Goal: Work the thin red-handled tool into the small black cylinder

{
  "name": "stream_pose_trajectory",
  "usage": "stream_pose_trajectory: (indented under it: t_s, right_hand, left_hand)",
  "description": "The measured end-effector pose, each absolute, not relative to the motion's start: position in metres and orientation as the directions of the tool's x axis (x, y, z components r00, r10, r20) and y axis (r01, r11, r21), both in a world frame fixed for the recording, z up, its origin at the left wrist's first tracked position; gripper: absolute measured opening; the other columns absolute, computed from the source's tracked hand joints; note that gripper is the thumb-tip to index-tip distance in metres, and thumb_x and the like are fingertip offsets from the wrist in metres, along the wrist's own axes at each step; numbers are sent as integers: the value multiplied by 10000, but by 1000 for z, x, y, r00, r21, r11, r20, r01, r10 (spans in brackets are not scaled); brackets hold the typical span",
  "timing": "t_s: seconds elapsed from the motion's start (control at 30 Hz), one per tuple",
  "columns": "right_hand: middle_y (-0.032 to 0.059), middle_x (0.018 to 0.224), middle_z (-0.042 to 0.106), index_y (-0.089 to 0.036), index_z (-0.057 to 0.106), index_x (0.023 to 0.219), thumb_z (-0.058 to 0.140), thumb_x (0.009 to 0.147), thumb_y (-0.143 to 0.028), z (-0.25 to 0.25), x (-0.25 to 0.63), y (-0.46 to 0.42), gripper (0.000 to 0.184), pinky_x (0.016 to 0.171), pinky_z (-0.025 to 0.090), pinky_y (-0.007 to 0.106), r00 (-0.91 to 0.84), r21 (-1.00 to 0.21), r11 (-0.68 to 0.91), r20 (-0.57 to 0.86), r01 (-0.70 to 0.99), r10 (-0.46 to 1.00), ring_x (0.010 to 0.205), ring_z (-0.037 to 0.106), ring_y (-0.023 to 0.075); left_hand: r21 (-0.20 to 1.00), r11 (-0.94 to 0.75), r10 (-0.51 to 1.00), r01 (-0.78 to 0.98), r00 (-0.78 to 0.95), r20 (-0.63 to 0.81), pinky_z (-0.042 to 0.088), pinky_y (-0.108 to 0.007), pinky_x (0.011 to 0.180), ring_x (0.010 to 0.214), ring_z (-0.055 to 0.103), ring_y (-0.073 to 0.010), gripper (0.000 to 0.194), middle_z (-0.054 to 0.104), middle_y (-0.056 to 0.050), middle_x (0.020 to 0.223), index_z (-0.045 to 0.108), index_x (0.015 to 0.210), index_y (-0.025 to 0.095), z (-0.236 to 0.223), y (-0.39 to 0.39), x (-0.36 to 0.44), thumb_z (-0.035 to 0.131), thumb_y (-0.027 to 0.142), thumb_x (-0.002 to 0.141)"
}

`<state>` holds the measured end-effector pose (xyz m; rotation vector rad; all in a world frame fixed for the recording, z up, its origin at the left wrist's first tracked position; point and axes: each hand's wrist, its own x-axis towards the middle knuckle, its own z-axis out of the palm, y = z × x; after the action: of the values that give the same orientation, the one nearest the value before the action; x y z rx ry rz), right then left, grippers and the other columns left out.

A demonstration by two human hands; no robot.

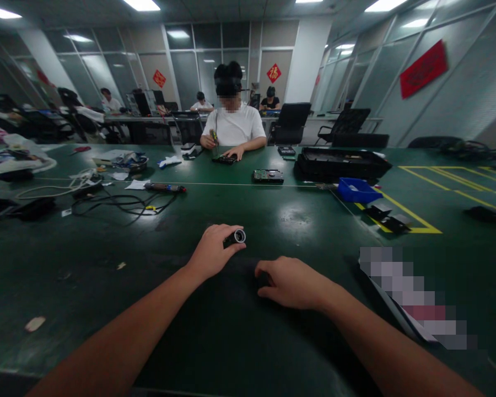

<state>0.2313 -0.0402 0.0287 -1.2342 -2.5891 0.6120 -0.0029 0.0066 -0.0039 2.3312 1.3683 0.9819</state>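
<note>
My left hand (213, 251) grips a short black cylinder that looks like a flashlight (230, 238), thumb below and fingers above. Its round end, rimmed by a silver ring, points toward the right and toward me; the inside is dark. To the right and slightly nearer, my right hand (287, 281) rests low over the green table with curled fingers and the thumb beneath. Something dark shows between those fingertips, but I cannot make out what it is. The two hands are apart.
Across the green table (215, 342), a person (233, 127) works with a screwdriver (214, 136). A hard drive (268, 175), black case (341, 164) and blue bin (359, 189) lie beyond my hands. Cables (119, 204) and an electric screwdriver (164, 187) are left; a pixelated item (413, 303) is right.
</note>
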Motion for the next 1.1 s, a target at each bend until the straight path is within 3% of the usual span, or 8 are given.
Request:
stream_pose_trajectory:
  t_s: [0.1, 0.27, 0.4, 0.57, 0.8, 0.93, 1.1]
  right_hand:
    - [2, 786, 739, -288, 735, 915, 719, 790, -205, 24, 229, -40, 151, 530, 398, 266, -622, -431, 559, -6, 708, 783, 650, 679, 193]
    - [22, 922, 770, -291, 681, 1176, 681, 851, -225, 24, 224, -35, 332, 632, 475, 295, -570, -463, 519, 35, 719, 821, 774, 718, 220]
    - [18, 921, 772, -259, 717, 1079, 688, 874, -287, 29, 221, -32, 209, 673, 486, 293, -493, -539, 451, 74, 711, 867, 792, 713, 203]
    - [-3, 885, 772, -255, 729, 1071, 692, 892, -339, 31, 217, -31, 201, 672, 472, 282, -386, -616, 406, 173, 676, 906, 737, 688, 170]
    - [-4, 833, 751, -243, 741, 958, 707, 881, -389, 25, 213, -30, 168, 642, 453, 279, -371, -568, 462, 277, 681, 887, 706, 667, 162]
    - [-14, 734, 709, -225, 693, 993, 736, 843, -428, 24, 212, -29, 256, 564, 426, 262, -246, -591, 400, 326, 701, 913, 614, 632, 148]
    - [-3, 723, 685, -217, 661, 973, 596, 933, -421, 27, 216, -30, 218, 553, 418, 274, -180, -604, 378, 362, 701, 914, 602, 620, 153]
  left_hand:
    - [526, -526, 843, 669, 330, 425, 451, -429, 964, 1087, 613, -249, 383, 707, -29, 1161, 650, 1248, 269, -4, 7, -3, 725, 329, 877]
    - [518, -551, 828, 655, 349, 440, 445, -420, 959, 1078, 614, -244, 378, 710, -31, 1149, 652, 1237, 257, -5, 7, -3, 729, 328, 874]
    - [492, -592, 803, 638, 415, 428, 436, -419, 955, 1075, 620, -241, 369, 716, -37, 1148, 655, 1226, 245, -3, 5, -1, 725, 333, 875]
    - [452, -656, 754, 604, 524, 396, 387, -437, 1019, 1119, 612, -235, 331, 704, -36, 1214, 645, 1237, 252, -1, 0, 3, 674, 314, 913]
    - [455, -681, 730, 574, 577, 365, 333, -467, 1083, 1140, 604, -237, 338, 694, -40, 1221, 619, 1264, 258, -2, -5, 8, 641, 306, 930]
    - [489, -684, 727, 542, 568, 386, 316, -467, 1096, 1124, 614, -232, 341, 704, -30, 1190, 632, 1226, 255, -1, -7, 10, 692, 338, 901]
    - [520, -675, 733, 523, 552, 397, 341, -457, 1067, 1116, 618, -233, 371, 712, -17, 1176, 632, 1226, 274, 0, -7, 10, 727, 349, 875]
